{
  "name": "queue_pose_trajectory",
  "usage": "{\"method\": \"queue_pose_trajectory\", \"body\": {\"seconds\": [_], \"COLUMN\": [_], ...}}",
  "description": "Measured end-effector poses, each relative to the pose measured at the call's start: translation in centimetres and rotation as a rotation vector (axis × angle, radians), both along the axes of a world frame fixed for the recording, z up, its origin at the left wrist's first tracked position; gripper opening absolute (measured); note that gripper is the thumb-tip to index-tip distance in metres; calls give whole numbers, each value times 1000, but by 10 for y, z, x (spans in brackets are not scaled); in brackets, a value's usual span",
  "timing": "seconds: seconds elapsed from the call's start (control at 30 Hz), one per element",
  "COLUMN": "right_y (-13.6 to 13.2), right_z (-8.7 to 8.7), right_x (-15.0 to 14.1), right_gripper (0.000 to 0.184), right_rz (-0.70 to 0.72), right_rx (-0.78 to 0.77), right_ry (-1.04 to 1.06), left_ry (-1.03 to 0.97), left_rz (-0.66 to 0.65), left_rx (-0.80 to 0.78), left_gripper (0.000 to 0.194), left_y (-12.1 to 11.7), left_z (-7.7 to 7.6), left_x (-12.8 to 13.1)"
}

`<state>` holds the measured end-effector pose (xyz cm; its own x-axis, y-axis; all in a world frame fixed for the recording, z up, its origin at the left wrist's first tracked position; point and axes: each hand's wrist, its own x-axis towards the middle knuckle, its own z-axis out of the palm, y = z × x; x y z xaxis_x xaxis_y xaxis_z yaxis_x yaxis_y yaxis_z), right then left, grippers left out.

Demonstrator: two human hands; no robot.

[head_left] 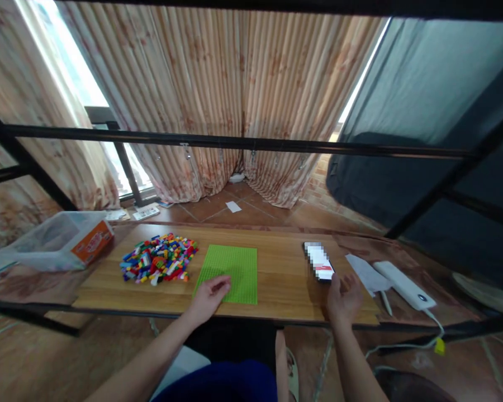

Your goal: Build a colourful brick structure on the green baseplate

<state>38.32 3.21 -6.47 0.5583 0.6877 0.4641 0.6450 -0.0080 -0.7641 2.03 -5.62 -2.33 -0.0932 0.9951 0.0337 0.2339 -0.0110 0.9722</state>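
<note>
1. Green baseplate (pixel 238 268): lying flat on the desk (pixel 280 279), studs up, close to the near edge and at 12 o'clock from the lap. Probably laid centrally for equal access by both hands. Clock centre for the places below, with 12 pointing away from the body.
2. Left hand (pixel 212 293): at the near corner of the baseplate, around 7 o'clock; resting or hovering, cannot tell. Fingers loosely curled, thumb close to fingertips. Nothing visible in the grasp, but impossible to rule out a tiny piece.
3. Right hand (pixel 344 296): between 3 and 4 o'clock, released, fingers parted, gripping nothing visible. Just beside the lower end of the phone (pixel 319 262); contact unclear.
4. Phone: near 3 o'clock, flat, lit screen upward, perhaps for easy viewing. Screen content blurred out.
5. Brick pile (pixel 163 259): between 9 and 10 o'clock, loose on the desk in mixed colours, without any container around. Spread low, likely for seeing and picking single pieces.
6. Translucent bin (pixel 46 259): farther out between 9 and 10, just off the desk end. Open-topped, orange at the end facing the pile; contents too faint to name.
7. White device (pixel 406 286): around 3 o'clock, beyond the phone and a paper sheet (pixel 364 272), off the desk.
</note>
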Motion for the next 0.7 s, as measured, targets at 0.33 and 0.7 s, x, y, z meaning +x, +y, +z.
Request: {"method": "queue_pose_trajectory", "body": {"seconds": [0.33,0.7], "right_y": [-87,-59], "right_z": [-16,25], "right_x": [-61,-226], "right_gripper": [64,53], "right_rz": [-9,607], "right_rx": [-54,-314], "right_ry": [-104,-652], "left_ry": [318,401], "left_rz": [22,-22], "left_rx": [185,321], "left_gripper": [28,26], "left_y": [-24,-44], "left_z": [-5,-8], "left_x": [-65,-92]}}
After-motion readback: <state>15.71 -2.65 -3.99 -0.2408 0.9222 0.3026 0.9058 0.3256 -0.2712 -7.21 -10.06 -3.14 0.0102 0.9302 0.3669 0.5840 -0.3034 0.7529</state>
